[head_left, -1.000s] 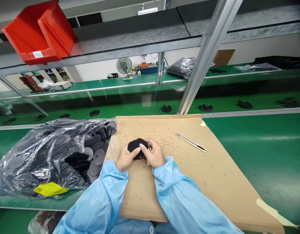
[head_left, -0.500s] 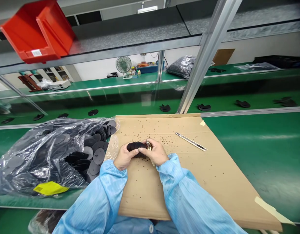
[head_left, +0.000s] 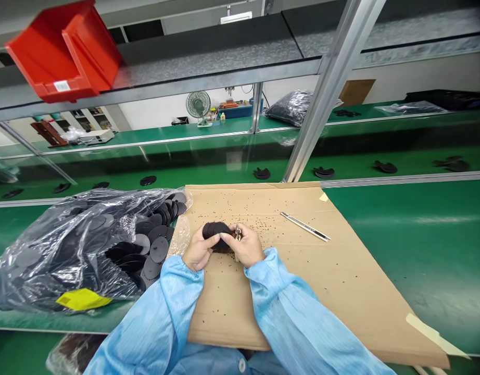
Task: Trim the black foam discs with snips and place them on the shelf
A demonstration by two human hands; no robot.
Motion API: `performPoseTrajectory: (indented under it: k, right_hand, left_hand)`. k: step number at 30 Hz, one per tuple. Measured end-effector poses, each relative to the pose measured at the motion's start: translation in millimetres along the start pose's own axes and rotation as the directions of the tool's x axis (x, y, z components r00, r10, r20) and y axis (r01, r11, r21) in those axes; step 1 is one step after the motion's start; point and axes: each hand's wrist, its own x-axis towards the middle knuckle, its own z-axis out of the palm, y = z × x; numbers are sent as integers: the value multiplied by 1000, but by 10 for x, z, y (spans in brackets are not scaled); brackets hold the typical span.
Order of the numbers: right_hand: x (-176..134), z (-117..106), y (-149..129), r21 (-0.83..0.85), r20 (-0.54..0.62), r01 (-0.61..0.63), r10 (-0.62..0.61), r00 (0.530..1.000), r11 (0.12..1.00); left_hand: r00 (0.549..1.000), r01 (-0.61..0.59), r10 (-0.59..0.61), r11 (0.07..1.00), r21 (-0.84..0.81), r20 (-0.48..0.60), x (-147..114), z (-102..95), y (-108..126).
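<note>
My left hand (head_left: 197,251) is wrapped round the left end of a fanned stack of thin black discs (head_left: 217,229), its thumb on the front. On the other end, my right hand (head_left: 248,246) pinches the discs between thumb and fingers. A small metal tool, seemingly nippers (head_left: 238,232), is also held in my right hand; its handles are mostly hidden by the palm. Both hands are above a cardboard sheet (head_left: 298,291) sprinkled with tiny black scraps. To the left, a clear plastic bag (head_left: 79,234) lies open, with many loose black discs (head_left: 159,250) spilling from its mouth.
A utility knife (head_left: 305,226) lies on the cardboard, right of my hands. Behind the sheet rises a slanted metal post (head_left: 321,104). Small groups of black pieces (head_left: 324,172) lie along the green strip beyond. A red bin (head_left: 68,57) sits on the upper shelf.
The disc stack has turned, showing more of its flat faces. My right hand has shifted slightly left, the metal tool still in it. My left hand keeps its hold.
</note>
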Motion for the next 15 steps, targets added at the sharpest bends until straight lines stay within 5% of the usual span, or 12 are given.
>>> performPoseTrajectory:
  k: [5, 9, 15]
  right_hand:
    - [-47, 7, -37, 3, 106, 224, -223, 969, 975]
    - [-55, 4, -51, -126, 122, 407, -394, 911, 905]
    - [-50, 1, -51, -201, 170, 528, -501, 848, 825]
  left_hand:
    - [985, 137, -146, 985, -102, -87, 39, -42, 29]
    - [973, 227, -229, 967, -113, -1, 25, -43, 30]
    - [973, 229, -224, 969, -96, 63, -2, -59, -4]
